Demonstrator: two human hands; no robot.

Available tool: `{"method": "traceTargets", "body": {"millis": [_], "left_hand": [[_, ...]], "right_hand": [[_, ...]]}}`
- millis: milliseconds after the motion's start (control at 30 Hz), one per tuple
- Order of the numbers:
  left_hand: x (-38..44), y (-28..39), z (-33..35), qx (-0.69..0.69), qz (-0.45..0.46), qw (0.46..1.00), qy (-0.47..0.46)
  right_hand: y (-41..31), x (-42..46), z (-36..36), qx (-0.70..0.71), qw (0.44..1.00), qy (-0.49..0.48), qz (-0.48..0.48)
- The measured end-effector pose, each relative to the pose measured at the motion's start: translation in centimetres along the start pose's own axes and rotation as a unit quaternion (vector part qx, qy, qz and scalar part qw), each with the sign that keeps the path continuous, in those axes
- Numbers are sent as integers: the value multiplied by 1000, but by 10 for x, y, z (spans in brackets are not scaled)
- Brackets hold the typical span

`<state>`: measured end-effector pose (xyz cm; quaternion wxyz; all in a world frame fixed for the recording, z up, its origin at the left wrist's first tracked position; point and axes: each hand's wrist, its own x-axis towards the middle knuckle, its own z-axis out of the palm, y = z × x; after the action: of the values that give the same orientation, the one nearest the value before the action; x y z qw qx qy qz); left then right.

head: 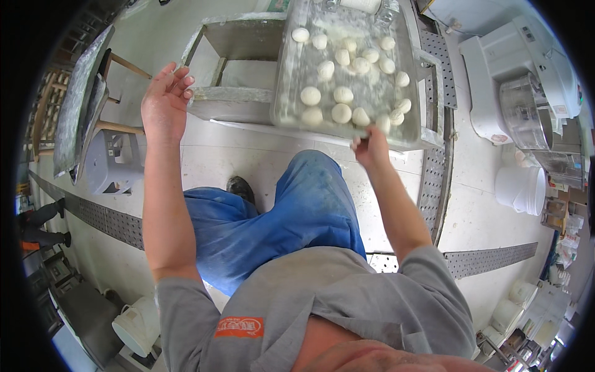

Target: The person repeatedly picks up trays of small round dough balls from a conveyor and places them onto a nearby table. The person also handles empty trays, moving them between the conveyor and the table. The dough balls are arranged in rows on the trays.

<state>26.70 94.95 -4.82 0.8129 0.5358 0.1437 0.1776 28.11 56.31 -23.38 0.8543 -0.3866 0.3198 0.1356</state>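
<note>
A floured metal tray (289, 60) holds several round dough balls (341, 113); it rests on a metal frame stand (232, 95). My right hand (373, 148) is at the tray's near edge, close to a dough ball (383, 123); its fingers are curled and blurred, so whether they grip the rim or a ball cannot be told. My left hand (166, 104) is raised beside the left end of the stand, palm up, fingers loosely bent and apart, holding nothing. At the tray's far end sits a white cylindrical part (362, 5) between metal brackets.
A grey plastic stool (109, 162) and a tilted board (81, 102) stand at the left. To the right are a white mixer (488, 83) with a metal bowl (523, 111) and a white bucket (519, 188). Perforated drain covers (431, 186) cross the floor. Another person's legs show far left.
</note>
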Motion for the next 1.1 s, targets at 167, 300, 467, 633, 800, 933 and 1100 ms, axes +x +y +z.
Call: {"method": "traceTargets", "body": {"millis": [167,300,467,633,800,933,1100], "left_hand": [[-11,12,-6,-14,15,1000,14],[-16,13,-6,-22,22,999,15],[-17,13,-4,-3,18,1000,7],[-25,12,-2,-1,16,1000,10],[-21,9,-19,-10,36,999,27],[-27,14,-32,93,50,993,51],[-23,20,-6,31,7,996,80]], "right_hand": [[36,-40,-18,8,998,-56,23],[58,-110,-28,11,995,30,97],[-8,22,4,12,997,-43,57],[33,-41,-35,16,989,-137,55],[37,-63,-37,36,993,52,98],[-13,36,3,4,999,-36,22],[-26,70,-19,-40,988,-117,90]]}}
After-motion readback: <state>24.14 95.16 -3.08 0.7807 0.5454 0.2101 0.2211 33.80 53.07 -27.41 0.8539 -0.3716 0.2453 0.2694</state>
